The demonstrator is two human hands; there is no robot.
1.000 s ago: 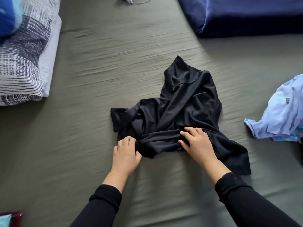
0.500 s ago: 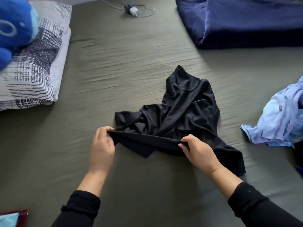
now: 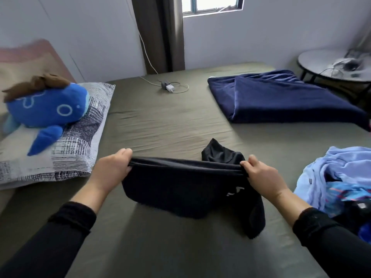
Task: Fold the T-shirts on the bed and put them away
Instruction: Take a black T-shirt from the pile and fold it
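1. Black soft-fabric T-shirt (image 3: pixel 180 189) hangs lifted over the olive-green bed sheet (image 3: pixel 160 125), its upper edge stretched taut between both hands.
2. Left hand (image 3: pixel 112 169) pinches the left end of that edge, fingers curled round the cloth.
3. Right hand (image 3: pixel 261 175) grips the right end the same way.
4. A light-blue crumpled garment pile (image 3: pixel 337 173) lies to the right; a folded navy blanket (image 3: pixel 281 97) sits farther back.
5. A blue plush whale (image 3: pixel 46 105) rests on the grey patterned pillow (image 3: pixel 80 145).
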